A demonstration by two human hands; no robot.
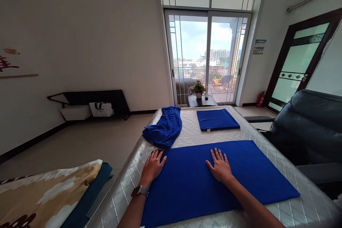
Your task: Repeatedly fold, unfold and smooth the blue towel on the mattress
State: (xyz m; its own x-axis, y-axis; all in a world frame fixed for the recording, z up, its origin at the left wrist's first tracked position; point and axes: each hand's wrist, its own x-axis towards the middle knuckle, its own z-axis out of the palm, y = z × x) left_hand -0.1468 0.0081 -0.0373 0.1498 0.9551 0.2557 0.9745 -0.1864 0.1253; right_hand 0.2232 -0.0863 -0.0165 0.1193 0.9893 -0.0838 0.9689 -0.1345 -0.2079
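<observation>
Rests left hand (153, 166) on blue cloth (184, 188), far left corner, right hand (221, 167) mid-cloth, both spread, gripping nothing; has room on quilted surface (285, 164) rightward.

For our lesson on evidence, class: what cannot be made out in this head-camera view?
In the head view:
Silver quilted mattress beneath the flat blue rectangular cloth: covered by it.
Any lettering on the small white tag: too small.
Rest of the tan patterned blanket: cut by the left edge.
Palm of the bare right hand: faces down.
</observation>
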